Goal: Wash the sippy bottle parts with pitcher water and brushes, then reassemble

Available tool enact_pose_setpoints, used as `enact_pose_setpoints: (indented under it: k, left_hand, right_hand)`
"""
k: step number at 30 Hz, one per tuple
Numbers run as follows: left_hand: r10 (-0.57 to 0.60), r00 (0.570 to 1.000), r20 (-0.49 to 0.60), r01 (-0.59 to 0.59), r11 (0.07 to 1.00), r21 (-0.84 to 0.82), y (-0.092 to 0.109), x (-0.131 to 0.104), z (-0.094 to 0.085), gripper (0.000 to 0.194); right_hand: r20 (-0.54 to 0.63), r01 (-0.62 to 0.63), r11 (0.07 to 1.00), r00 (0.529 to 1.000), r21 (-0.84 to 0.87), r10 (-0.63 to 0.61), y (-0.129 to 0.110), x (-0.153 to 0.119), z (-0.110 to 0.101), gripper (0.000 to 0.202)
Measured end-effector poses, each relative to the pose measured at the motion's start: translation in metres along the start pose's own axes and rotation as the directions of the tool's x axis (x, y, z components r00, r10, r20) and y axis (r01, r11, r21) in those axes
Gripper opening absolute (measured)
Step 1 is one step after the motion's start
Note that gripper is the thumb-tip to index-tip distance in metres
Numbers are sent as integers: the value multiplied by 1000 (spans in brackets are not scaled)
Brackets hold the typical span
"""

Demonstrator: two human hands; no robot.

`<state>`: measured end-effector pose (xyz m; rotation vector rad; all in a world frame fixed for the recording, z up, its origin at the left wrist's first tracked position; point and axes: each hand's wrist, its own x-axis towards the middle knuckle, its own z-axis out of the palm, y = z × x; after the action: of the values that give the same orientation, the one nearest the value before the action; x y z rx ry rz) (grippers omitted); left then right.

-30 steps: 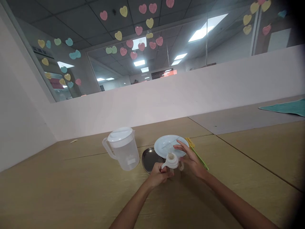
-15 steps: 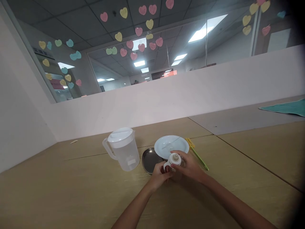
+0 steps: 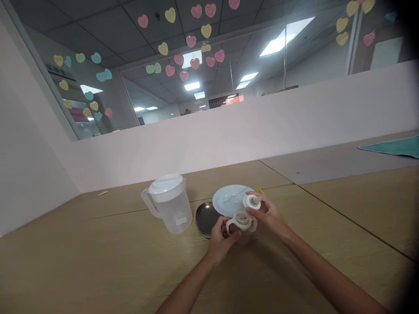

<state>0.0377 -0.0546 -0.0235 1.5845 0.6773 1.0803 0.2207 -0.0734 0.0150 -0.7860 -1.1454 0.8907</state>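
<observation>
A small clear bottle (image 3: 242,219) with a white collar and two side handles is held by my left hand (image 3: 221,239), whose fingers wrap round its left handle and body. The bottle's mouth is uncovered. Up and to the right of it, my right hand (image 3: 266,213) pinches a white cap with a nipple (image 3: 252,202), apart from the bottle. Just behind both hands lies a pale blue-white bowl (image 3: 225,197) with a thin clear stick and something clear in it. A round dark metal dish (image 3: 206,219) is left of the bowl, partly hidden by my left hand.
A clear pitcher (image 3: 173,211) with a white lid and handle stands left of the dish. Yellow tool tips (image 3: 259,191) show behind my right hand. A small flat piece (image 3: 102,193) lies far left, a teal cloth (image 3: 396,147) far right. A white wall bounds the table's back.
The white cap has come off the bottle and moved up and right in my right hand. My right hand now covers most of the yellow and green tools. My left hand stays on the bottle.
</observation>
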Motion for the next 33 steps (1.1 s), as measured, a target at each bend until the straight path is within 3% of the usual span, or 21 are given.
enact_pose_setpoints:
  k: [4,8,18,22,28,33]
  left_hand:
    - [20,999,-36,-20,1000,4,1,-1,3,34]
    - [27,998,-57,-26,1000,17,2,-1,5,33]
    - [51,995,-90,-43,996,83,1,-2,6,34]
    - [85,992,-91,-67,981,180,0,-2,3,30]
    - [135,986,-100,-99,948,303,-2,-3,-1,27]
    - [142,983,-116,-98,942,320,-4,-3,0,28]
  right_hand:
    - [-46,-58,917,995,395,83,-11,5,-7,40]
    - [-99,-18,819,991,573,91,-15,10,-14,34]
    - [-206,23,850,973,526,101,-1,17,-19,25]
    - [-204,25,832,973,554,107,-2,18,-24,23]
    - [-194,19,797,973,604,124,2,21,-29,34]
    - [-229,35,829,967,558,113,9,24,-31,36]
